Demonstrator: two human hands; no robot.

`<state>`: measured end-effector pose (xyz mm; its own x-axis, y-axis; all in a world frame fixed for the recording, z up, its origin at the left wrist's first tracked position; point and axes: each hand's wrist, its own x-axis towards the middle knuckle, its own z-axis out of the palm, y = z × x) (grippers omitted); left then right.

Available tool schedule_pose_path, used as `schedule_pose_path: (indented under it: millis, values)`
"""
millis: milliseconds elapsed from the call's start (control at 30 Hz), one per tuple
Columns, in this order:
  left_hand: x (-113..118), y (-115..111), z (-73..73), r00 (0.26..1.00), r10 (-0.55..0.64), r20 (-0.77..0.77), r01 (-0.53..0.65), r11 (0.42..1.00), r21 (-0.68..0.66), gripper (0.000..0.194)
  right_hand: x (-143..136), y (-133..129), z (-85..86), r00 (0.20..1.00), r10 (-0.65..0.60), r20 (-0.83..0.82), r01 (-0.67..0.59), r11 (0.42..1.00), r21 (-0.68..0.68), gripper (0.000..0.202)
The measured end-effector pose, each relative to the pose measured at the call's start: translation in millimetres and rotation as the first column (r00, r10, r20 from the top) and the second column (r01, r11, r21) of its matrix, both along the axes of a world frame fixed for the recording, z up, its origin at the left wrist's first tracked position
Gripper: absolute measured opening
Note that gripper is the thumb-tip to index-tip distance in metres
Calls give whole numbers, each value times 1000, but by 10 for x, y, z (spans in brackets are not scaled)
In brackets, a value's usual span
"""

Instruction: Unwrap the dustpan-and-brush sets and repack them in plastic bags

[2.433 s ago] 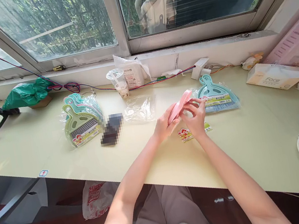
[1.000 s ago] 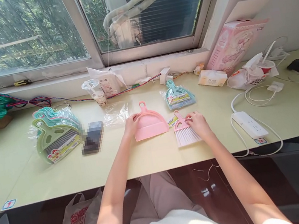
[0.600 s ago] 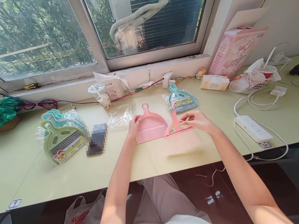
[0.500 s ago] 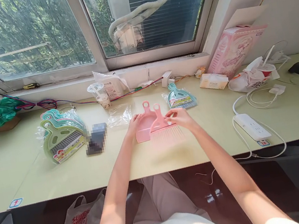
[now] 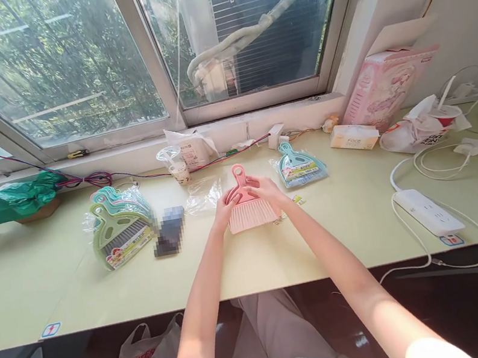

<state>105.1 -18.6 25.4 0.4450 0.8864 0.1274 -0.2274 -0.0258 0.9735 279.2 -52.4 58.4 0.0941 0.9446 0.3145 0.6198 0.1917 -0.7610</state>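
A small pink brush (image 5: 252, 216) lies over the pink dustpan, its pale bristles toward me and the handles lined up at the top. The dustpan is mostly hidden beneath it. My left hand (image 5: 226, 207) grips the left edge of the pair. From the right, my right hand (image 5: 267, 190) holds the brush's upper part, fingers over its head. A printed label (image 5: 298, 200) lies on the table beside my right wrist. Bagged green brush-and-dustpan sets (image 5: 122, 232) are at the left, and a bagged teal set (image 5: 301, 165) is at the right.
A phone (image 5: 169, 231) and clear plastic wrap (image 5: 203, 195) lie left of my hands. Behind stand a drink cup (image 5: 178, 167) and a tissue pack (image 5: 353, 137). A white power strip (image 5: 428, 211) with cables is at the right. The table's front edge (image 5: 275, 288) is near.
The brush has moved left onto the dustpan, and the handles now overlap. My right hand has moved left with it, closer to my left hand. The label has come into sight. The view has shifted slightly.
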Motion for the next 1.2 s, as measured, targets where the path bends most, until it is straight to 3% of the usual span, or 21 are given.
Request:
schedule_pose_path:
  millis: [67, 167, 300, 467, 633, 733, 833, 933, 1000, 1100, 1200]
  values:
    - [9, 9, -26, 1000, -2, 4, 2, 1000, 0, 48, 66, 122, -33, 982, 53, -182, -72, 992, -102, 34]
    - [22, 23, -70, 1000, 6, -22, -5, 999, 35, 44, 51, 211, -84, 960, -97, -264, 46, 981, -190, 31]
    - [39, 42, -114, 997, 50, -55, -47, 997, 56, 41, -43, 180, -58, 953, -254, -167, 202, 940, -276, 32]
    - [33, 47, -132, 996, 68, -64, -67, 997, 30, 38, -72, 177, 34, 949, -313, -36, 286, 905, -315, 34]
    - [17, 19, -73, 991, 86, -106, -79, 994, 70, 33, -90, 188, 31, 962, -256, -99, 215, 927, -309, 35]
    - [9, 6, -34, 995, 85, -57, -86, 996, -18, 38, 3, 81, 21, 972, -37, -231, -2, 986, -165, 37]
    - [-30, 29, -25, 997, 81, 11, -79, 986, -148, 51, 294, -169, -46, 971, 139, -194, -147, 989, -26, 41]
    - [-99, 100, -44, 995, 89, 43, -79, 978, -192, 56, 665, -571, -229, 991, 87, 103, -84, 996, -33, 40]
    - [-140, 159, -64, 993, 100, 55, -87, 976, -197, 55, 836, -898, -375, 945, 119, 304, -91, 990, -106, 42]
    - [-175, 227, -97, 988, 111, 105, -90, 978, -187, 57, 875, -1399, -502, 838, 261, 478, -161, 957, -240, 59]
    - [-180, 257, -131, 983, 109, 148, -85, 984, -157, 62, 679, -1852, -488, 762, 352, 544, -234, 932, -276, 75]
